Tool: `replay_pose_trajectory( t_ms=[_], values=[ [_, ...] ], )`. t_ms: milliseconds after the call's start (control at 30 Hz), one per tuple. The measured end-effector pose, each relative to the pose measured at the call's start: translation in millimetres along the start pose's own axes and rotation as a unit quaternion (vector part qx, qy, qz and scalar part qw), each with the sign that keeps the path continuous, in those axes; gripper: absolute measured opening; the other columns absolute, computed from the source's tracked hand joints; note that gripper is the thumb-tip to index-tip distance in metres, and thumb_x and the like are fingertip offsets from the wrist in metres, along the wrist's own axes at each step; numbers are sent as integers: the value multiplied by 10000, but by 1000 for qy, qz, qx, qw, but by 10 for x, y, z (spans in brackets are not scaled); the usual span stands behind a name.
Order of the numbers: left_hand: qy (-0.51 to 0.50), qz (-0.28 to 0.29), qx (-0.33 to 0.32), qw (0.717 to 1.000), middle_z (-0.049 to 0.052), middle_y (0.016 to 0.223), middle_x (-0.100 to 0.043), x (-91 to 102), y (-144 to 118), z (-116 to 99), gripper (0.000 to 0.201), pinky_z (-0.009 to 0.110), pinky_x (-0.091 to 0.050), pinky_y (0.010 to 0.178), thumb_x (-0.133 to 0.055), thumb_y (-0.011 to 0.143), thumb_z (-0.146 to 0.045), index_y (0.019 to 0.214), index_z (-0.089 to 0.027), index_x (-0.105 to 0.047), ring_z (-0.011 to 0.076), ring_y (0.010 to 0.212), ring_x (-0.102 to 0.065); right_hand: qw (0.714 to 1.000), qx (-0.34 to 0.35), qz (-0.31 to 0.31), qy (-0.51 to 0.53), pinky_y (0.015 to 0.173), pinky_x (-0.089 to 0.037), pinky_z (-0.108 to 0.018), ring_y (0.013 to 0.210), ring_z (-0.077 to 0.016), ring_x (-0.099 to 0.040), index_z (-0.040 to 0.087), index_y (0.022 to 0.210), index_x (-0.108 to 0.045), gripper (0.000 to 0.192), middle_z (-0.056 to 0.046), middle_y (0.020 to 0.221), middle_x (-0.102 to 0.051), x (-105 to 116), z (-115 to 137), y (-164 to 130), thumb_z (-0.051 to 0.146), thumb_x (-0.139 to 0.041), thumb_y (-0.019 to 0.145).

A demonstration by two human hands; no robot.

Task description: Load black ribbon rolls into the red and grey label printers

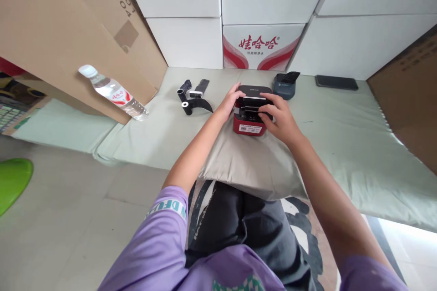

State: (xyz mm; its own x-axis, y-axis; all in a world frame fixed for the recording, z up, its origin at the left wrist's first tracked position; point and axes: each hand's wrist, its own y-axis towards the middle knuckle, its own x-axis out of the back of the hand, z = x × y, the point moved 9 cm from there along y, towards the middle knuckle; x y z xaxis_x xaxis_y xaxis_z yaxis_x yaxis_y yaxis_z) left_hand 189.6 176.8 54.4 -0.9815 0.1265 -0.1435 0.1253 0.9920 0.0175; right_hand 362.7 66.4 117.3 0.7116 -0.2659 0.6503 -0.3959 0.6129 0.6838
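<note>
A small red-and-black label printer stands on the padded surface in front of me, its black lid raised and a dark gap showing below. My left hand holds the lid's left side, thumb near its front edge. On the right, my right hand grips the printer, with fingers along the lid's edge and fingertips at the opening. What its fingertips touch inside is partly hidden. Left of the printer lie a black ribbon roll with a white core and a trailing strip, and more small dark rolls.
A dark blue-grey device with a black strip and a black phone lie to the right. A water bottle lies at the left by a cardboard box. White cartons form a wall behind.
</note>
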Motion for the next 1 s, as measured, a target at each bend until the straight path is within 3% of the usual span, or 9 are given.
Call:
replay_pose_trajectory(
  t_ms=[100,233,300,367,467,600,700,867,1000],
  values=[
    [-60,14,42,997,33,1634,-668,-60,-101,89,866,443,-416,1379,-580,875,-273,1730,-245,-449,287,1569,-606,999,33,-19,8,1249,-462,-680,1523,-394,-601,290,1050,-753,138,-107,1620,-646,8,43,-65,313,-618,1068],
    [-131,0,23,991,-12,1710,-602,-90,-224,124,901,399,-377,1407,-547,871,-215,1758,-242,-391,260,1616,-551,998,52,-21,22,1301,-402,-694,1561,-411,-562,298,1052,-753,143,-84,1627,-636,36,110,-136,369,-630,1073],
    [-158,0,13,987,-11,1719,-597,-94,-250,150,924,383,-360,1416,-546,856,-191,1764,-232,-381,255,1633,-528,998,35,-28,48,1326,-379,-697,1586,-419,-531,320,1165,-746,198,-89,1671,-597,63,70,-146,460,-653,1060],
    [-172,1,12,985,-40,1702,-613,-88,-261,180,934,387,-343,1425,-549,834,-171,1752,-272,-410,246,1653,-504,994,-16,-54,88,1359,-348,-699,1641,-418,-465,349,1361,-690,395,-99,1730,-532,77,-93,-142,581,-648,1044],
    [-177,-6,28,984,-93,1681,-623,-57,-273,225,920,391,-302,1447,-571,803,-166,1704,-333,-490,229,1680,-471,967,-160,-107,167,1381,-329,-697,1692,-391,-397,391,1584,-530,665,-91,1782,-456,-49,-579,-186,728,-599,1014],
    [-168,-8,43,985,-84,1682,-628,-41,-301,238,918,371,-305,1449,-591,779,-183,1686,-307,-517,218,1664,-496,874,-353,-134,307,1349,-416,-651,1613,-362,-507,421,1654,-424,921,-80,1716,-524,-533,-1194,-396,822,-684,867],
    [-150,-2,29,988,-57,1687,-632,-41,-323,205,939,370,-342,1433,-566,776,-184,1707,-270,-480,213,1643,-526,833,-397,-124,364,1261,-540,-590,1487,-345,-625,376,1625,-464,876,-83,1602,-626,-821,-1333,-478,766,-658,865],
    [-70,2,22,997,-9,1723,-602,-28,-317,183,950,368,-448,1369,-520,798,-183,1742,-226,-420,216,1606,-577,857,-369,-121,340,1055,-664,-541,1299,-335,-731,320,1577,-519,700,-109,1454,-734,-864,-1342,-417,580,-559,928],
    [-44,-5,4,999,4,1761,-562,-27,-318,161,916,332,-474,1338,-520,818,-203,1730,-223,-432,200,1611,-573,865,-354,-110,337,1063,-666,-547,1323,-329,-735,334,1571,-538,672,-111,1478,-739,-800,-1283,-425,612,-578,961]
  ],
)
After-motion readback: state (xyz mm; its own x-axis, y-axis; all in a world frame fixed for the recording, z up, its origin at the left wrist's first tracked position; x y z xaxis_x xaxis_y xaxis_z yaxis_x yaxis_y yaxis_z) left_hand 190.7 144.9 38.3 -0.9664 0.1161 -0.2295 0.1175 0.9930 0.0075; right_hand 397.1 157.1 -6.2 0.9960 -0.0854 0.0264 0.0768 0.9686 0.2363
